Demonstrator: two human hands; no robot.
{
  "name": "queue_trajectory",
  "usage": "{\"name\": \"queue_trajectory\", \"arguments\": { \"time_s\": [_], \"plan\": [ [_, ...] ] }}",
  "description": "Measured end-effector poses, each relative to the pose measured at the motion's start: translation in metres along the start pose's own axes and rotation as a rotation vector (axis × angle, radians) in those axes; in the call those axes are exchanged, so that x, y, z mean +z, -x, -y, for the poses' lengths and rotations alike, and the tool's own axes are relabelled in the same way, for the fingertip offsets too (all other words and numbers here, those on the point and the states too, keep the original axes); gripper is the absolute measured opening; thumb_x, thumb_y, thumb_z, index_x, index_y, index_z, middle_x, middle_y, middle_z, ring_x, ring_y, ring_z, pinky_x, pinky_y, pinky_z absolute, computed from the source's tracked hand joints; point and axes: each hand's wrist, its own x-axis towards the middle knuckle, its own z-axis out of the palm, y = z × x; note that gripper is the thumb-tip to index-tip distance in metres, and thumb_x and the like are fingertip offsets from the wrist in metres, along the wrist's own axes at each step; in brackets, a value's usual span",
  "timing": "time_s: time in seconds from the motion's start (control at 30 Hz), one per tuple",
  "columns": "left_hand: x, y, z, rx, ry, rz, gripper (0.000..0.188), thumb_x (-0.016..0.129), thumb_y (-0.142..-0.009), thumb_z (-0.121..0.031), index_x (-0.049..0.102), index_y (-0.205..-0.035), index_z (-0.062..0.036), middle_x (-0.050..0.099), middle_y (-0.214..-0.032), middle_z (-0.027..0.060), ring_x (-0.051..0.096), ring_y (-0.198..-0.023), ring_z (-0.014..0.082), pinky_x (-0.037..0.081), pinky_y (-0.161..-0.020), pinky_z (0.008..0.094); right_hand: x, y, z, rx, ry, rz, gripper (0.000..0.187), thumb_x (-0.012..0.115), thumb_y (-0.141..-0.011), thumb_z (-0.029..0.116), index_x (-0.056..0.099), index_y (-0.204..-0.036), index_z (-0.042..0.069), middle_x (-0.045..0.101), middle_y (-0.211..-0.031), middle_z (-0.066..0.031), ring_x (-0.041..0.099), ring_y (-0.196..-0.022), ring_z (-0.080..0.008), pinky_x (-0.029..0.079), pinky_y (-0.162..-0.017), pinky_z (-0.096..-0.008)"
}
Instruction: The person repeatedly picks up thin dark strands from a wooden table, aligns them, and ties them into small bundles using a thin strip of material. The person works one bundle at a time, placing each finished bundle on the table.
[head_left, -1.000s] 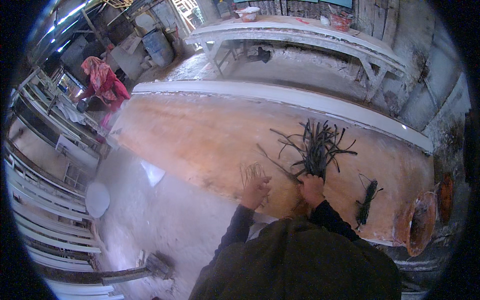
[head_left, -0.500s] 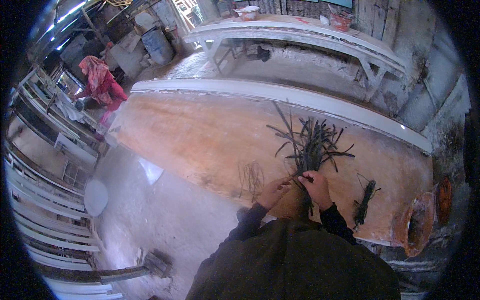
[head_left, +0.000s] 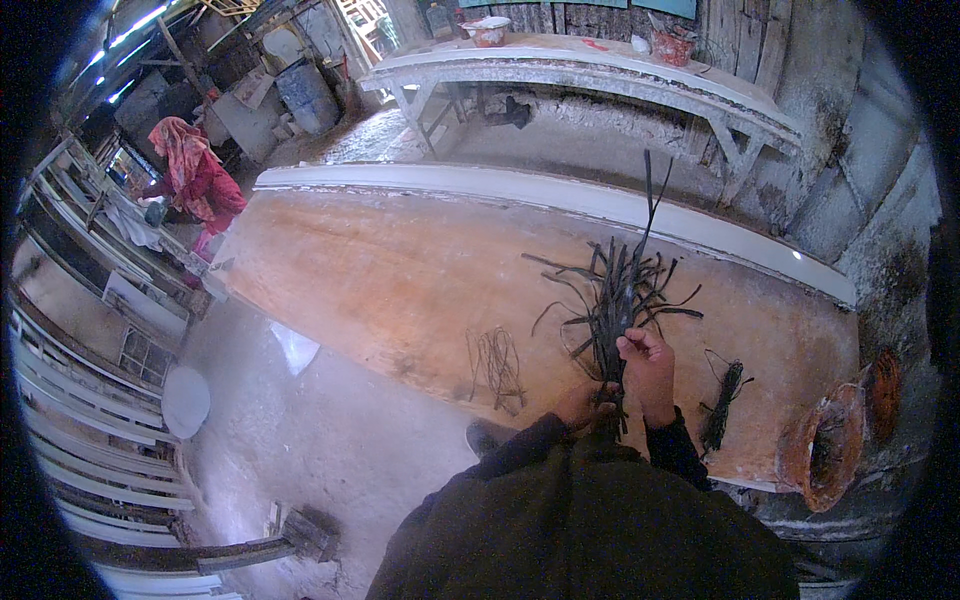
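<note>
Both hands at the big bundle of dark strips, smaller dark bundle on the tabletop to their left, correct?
No: the head view shows the smaller dark bundle on the tabletop to their right. Left hand and right hand are at the big bundle.

**Strip bundle [head_left: 608,315] flanked on the bench [head_left: 380,260]**

It lies in the right half, from the near edge inward. Left, by that edge, lies a cord coil [head_left: 495,368]; right, toward the near right corner, a cord hank [head_left: 718,412]. A basin [head_left: 797,448] sits at that corner. A rail [head_left: 450,181] lines the far edge; a table [head_left: 590,62] stands behind.
</note>
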Motion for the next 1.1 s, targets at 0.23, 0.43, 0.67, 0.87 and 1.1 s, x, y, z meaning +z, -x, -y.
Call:
{"name": "queue_trajectory", "arguments": {
  "time_s": [0.23,0.43,0.67,0.87,1.1],
  "plan": [
    [-0.057,0.005,-0.019,0.001,0.016,-0.063,0.037,0.046,-0.078,-0.002,0.047,-0.114,-0.0072,0.054,-0.103,0.0112,0.049,-0.098,0.0203,0.037,-0.085,0.0304,-0.010,0.000,0.001,-0.052,-0.012,0.032,0.014,0.060,-0.075,0.007,0.056,-0.085,-0.002,0.053,-0.071,0.0008,0.047,-0.064,-0.0062,0.039,-0.059,-0.0188],
    [-0.083,0.015,-0.060,-0.027,0.245,-0.198,0.027,0.046,-0.083,-0.009,0.051,-0.109,-0.0051,0.055,-0.100,0.0091,0.050,-0.095,0.0162,0.038,-0.083,0.0273,0.002,0.006,0.003,-0.008,0.015,0.140,0.014,0.061,-0.073,0.011,0.059,-0.081,0.000,0.058,-0.071,-0.0030,0.052,-0.066,-0.0099,0.042,-0.061,-0.0234],
    [-0.080,0.022,-0.098,-0.089,0.115,-0.338,0.018,0.059,-0.077,-0.013,0.054,-0.088,-0.0001,0.057,-0.085,0.0041,0.053,-0.079,0.0101,0.042,-0.073,0.0236,0.024,0.024,0.029,0.088,0.056,0.343,0.008,0.060,-0.075,0.006,0.057,-0.081,0.001,0.055,-0.069,0.0005,0.049,-0.062,-0.0047,0.040,-0.056,-0.0183],
    [-0.072,0.029,-0.080,-0.136,0.303,-0.420,0.016,0.061,-0.076,-0.015,0.055,-0.081,-0.0009,0.057,-0.073,0.0033,0.053,-0.067,0.0081,0.042,-0.060,0.0222,0.026,0.026,0.013,0.119,0.005,0.346,0.008,0.061,-0.075,0.008,0.058,-0.078,0.001,0.056,-0.069,-0.0003,0.050,-0.060,-0.0050,0.040,-0.054,-0.0182],
    [-0.080,0.045,-0.089,-0.086,-0.001,-0.446,0.015,0.059,-0.076,-0.016,0.056,-0.080,-0.0023,0.058,-0.071,0.0053,0.054,-0.067,0.0132,0.042,-0.062,0.0238,0.032,0.025,0.024,-0.125,0.299,0.437,0.013,0.064,-0.072,0.011,0.057,-0.074,-0.001,0.056,-0.065,-0.0015,0.049,-0.059,-0.0048,0.039,-0.051,-0.0190]
  ]
}}
